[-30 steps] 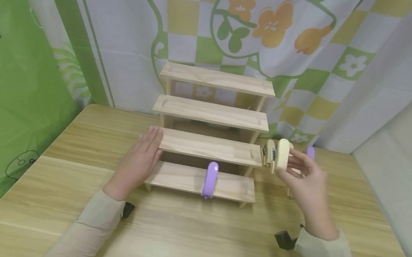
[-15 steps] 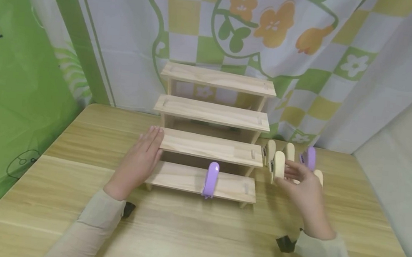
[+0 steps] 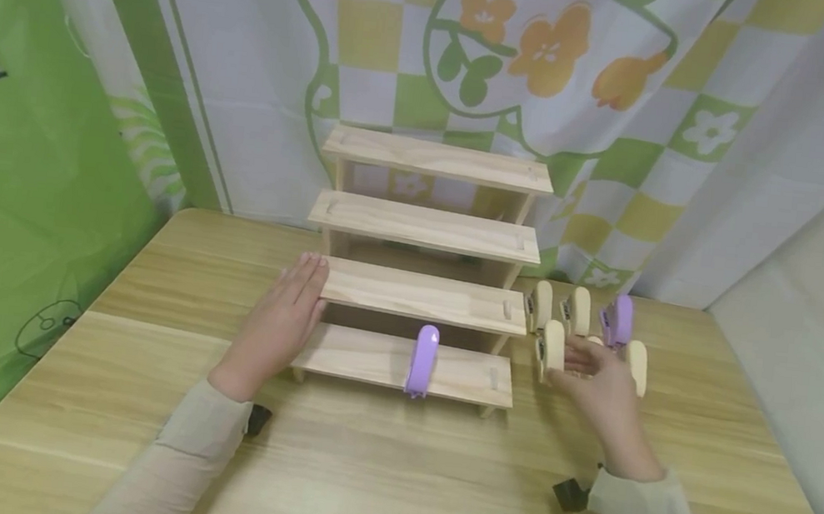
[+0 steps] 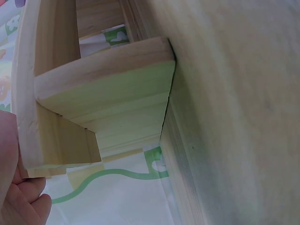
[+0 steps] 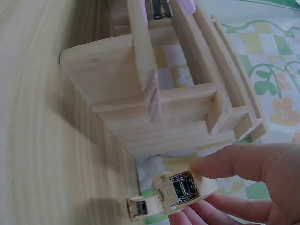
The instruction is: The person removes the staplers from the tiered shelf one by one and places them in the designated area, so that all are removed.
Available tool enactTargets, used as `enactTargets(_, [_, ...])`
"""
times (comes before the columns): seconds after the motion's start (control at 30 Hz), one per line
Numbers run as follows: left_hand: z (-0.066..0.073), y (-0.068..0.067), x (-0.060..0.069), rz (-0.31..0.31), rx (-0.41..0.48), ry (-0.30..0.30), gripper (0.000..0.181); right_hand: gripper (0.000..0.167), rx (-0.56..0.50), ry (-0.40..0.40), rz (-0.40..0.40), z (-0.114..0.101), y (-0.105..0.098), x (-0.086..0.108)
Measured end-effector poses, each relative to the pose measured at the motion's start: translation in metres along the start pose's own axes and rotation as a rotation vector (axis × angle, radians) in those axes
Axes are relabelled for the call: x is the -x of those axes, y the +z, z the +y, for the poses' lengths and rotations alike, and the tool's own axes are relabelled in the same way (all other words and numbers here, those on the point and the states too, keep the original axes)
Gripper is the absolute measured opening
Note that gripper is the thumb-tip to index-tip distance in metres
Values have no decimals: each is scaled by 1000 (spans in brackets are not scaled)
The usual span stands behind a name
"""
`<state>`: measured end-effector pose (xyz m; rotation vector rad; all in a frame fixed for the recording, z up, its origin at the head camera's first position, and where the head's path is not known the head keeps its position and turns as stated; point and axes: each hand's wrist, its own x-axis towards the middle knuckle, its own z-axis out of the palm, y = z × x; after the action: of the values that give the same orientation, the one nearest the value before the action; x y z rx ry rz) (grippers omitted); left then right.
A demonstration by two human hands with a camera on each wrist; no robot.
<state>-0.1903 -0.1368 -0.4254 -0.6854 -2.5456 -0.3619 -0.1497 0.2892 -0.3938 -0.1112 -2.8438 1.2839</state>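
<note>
My right hand (image 3: pixel 604 394) pinches a cream stapler (image 3: pixel 551 351) upright between thumb and fingers, right of the stepped wooden shelf (image 3: pixel 423 293). In the right wrist view the thumb lies on one side of this stapler (image 5: pixel 183 189) and the fingers on the other; whether its lower end touches the table cannot be seen. My left hand (image 3: pixel 272 328) rests against the left end of the second step from the bottom, its fingers looking straight from above. In the left wrist view some fingertips (image 4: pixel 35 204) touch that board's edge. A purple stapler (image 3: pixel 422 360) lies on the lowest step.
Around my right hand stand several other staplers, among them a cream one (image 3: pixel 540 306) beside the shelf, another cream one (image 3: pixel 637 366) and a purple one (image 3: pixel 618 319). A patterned curtain (image 3: pixel 367 34) hangs behind the wooden table (image 3: pixel 359 478).
My right hand has moved down and toward me with the cream stapler, uncovering the staplers behind it. My left hand and the shelf have stayed in place.
</note>
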Motion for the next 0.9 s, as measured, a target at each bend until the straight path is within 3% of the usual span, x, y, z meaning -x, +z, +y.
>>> enactTargets(0.53, [1,2,2,26,13,11,56,63,18,1,-44,18,9,-6])
enactTargets(0.9, [0,-1,0,-10,17,-13,56,68,58,40,-85,21,9,-10])
